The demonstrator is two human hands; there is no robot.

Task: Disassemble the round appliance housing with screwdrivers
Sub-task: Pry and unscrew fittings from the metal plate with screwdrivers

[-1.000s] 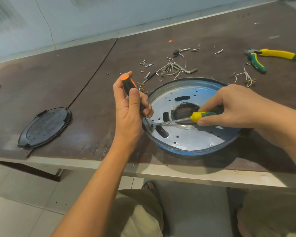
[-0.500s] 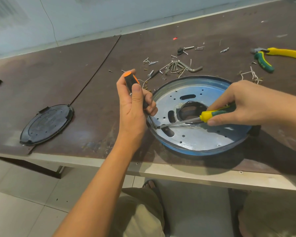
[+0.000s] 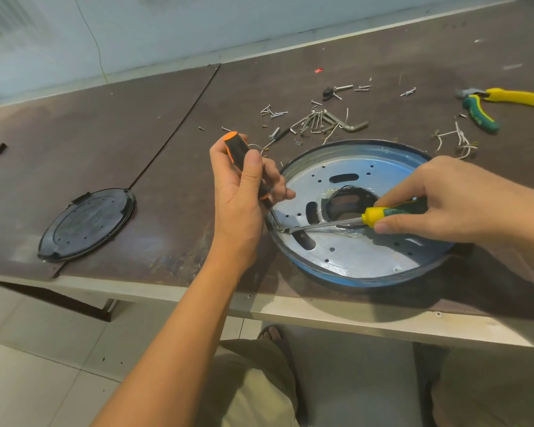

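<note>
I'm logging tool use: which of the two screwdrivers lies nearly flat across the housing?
The yellow-and-green screwdriver in the right hand; the orange-and-black screwdriver in the left hand stands steeply at the edge of the housing.

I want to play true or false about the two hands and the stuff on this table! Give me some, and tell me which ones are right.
1. The left hand holds an orange-and-black screwdriver. True.
2. The right hand holds the pliers. False: it holds a yellow-and-green screwdriver; the pliers lie on the table.
3. Both screwdriver tips meet near the left rim of the round housing. True.
4. The black round cover sits on top of the round housing. False: it lies on the table, apart from it, off to the left.
</note>
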